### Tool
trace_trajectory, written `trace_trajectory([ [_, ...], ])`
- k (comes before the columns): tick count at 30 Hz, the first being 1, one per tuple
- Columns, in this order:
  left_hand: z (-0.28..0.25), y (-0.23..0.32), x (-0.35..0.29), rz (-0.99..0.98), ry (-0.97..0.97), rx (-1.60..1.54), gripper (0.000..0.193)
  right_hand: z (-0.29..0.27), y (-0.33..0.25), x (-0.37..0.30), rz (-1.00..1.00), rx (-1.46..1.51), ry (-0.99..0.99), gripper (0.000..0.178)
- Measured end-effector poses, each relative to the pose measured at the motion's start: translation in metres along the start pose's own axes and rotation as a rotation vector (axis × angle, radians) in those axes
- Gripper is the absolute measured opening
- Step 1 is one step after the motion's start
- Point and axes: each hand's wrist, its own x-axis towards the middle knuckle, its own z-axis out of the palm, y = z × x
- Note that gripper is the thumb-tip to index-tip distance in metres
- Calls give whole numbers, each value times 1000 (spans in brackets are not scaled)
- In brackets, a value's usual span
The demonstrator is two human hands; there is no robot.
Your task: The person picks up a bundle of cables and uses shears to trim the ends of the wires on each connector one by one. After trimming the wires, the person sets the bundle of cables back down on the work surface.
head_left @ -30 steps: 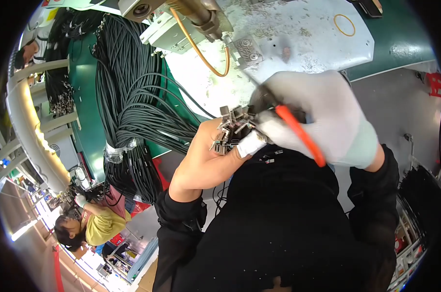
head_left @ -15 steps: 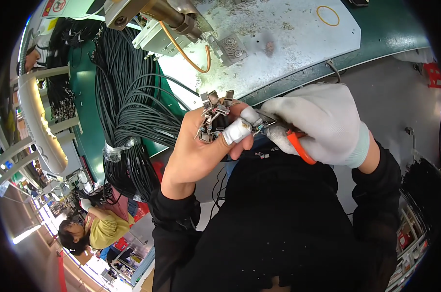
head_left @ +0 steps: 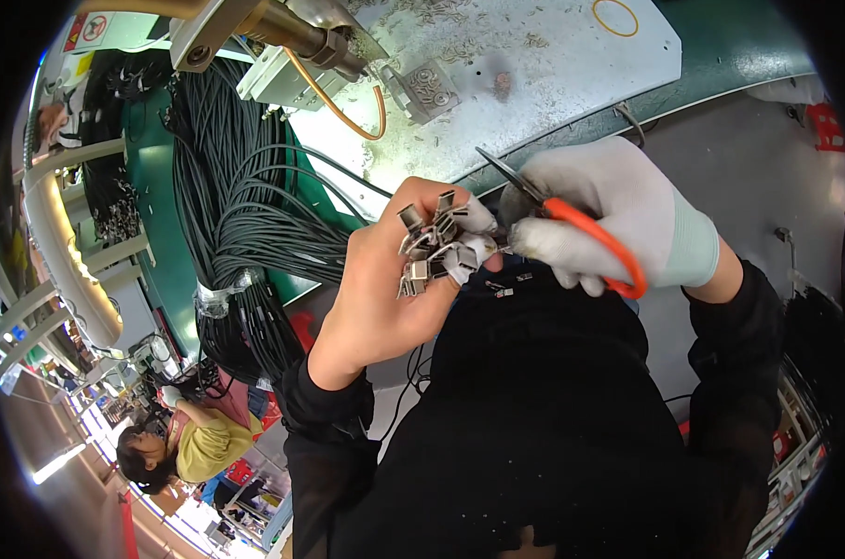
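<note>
A bunch of small silvery metal plug connectors (head_left: pixel 432 244), on the ends of black cables, is gripped in my left hand (head_left: pixel 376 289), which has white wraps on its thumb and a finger. Gloved in white, my right hand (head_left: pixel 618 210) holds orange-handled pliers (head_left: pixel 601 235), their dark pointed tip slanting up and left, away from the connectors. The thumb and fingertips of that glove meet the left fingertips at one small cable end, partly hidden between them. Just below lie a few tiny metal pieces (head_left: pixel 504 292) on dark cloth.
A thick bundle of black cables (head_left: pixel 255 186), tied with clear wrap (head_left: pixel 227 291), lies on the green bench at left. A press machine (head_left: pixel 292 37) stands over a pale metal plate (head_left: pixel 534 102) strewn with small scraps. A co-worker in yellow (head_left: pixel 218 443) is at lower left.
The pliers have swung from the cable end to point up and left, their orange handle showing more. My right fingertips now touch the cable end, and my left hand has turned slightly.
</note>
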Motion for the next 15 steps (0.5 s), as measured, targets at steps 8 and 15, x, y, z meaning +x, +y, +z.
trace_trajectory([
  [8, -15, 8, 12, -305, -221, -100, 32, 3, 15, 13, -950, -758, 285, 17],
  [15, -2, -16, 0, 484, 55, 560, 34, 5, 0, 6, -109, -20, 17, 31],
])
